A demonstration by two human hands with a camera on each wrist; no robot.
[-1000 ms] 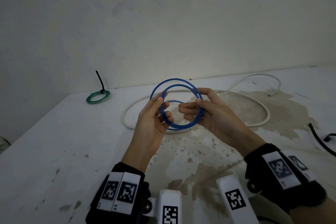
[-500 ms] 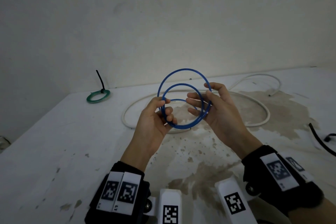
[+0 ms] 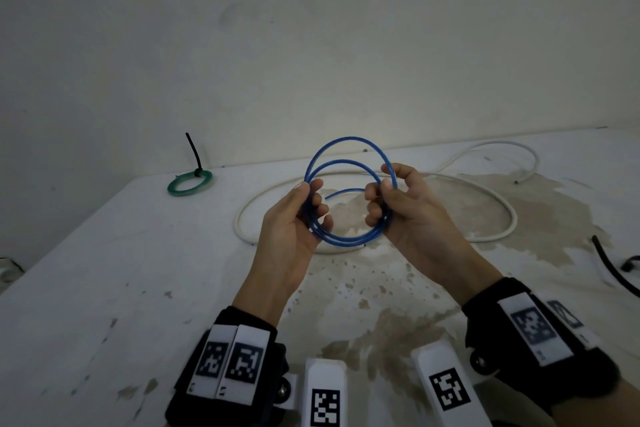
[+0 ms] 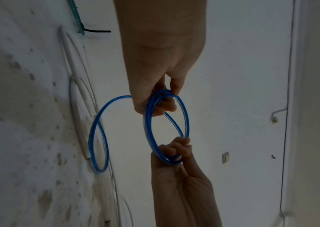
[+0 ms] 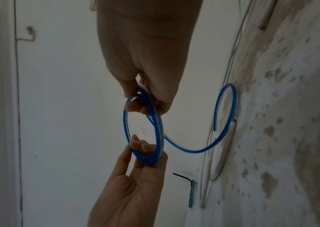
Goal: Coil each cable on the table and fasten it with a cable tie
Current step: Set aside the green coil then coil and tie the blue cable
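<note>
Both hands hold a thin blue cable [image 3: 349,242] in the air over the table, wound into a few loose loops. My left hand [image 3: 313,199] pinches the coil's left side between thumb and curled fingers. The fingers of my right hand [image 3: 381,185] curl round its right side. One loop [image 3: 346,139] stands higher and wider than the others, and a loose end [image 3: 341,191] points into the middle. The left wrist view shows the left hand [image 4: 164,98] on the coil [image 4: 147,130]. In the right wrist view my right hand [image 5: 141,101] grips the coil [image 5: 125,122].
A long white cable [image 3: 512,215] lies uncoiled on the stained white table [image 3: 104,288] under and behind my hands. A green coil [image 3: 189,183] fastened with a black tie sits at the back left. A black cable [image 3: 609,267] lies at the right edge. A wall stands behind the table.
One loop has sprung up larger above the rest. My right hand's fingers have curled tighter round the coil's right side. My left hand keeps its pinch.
</note>
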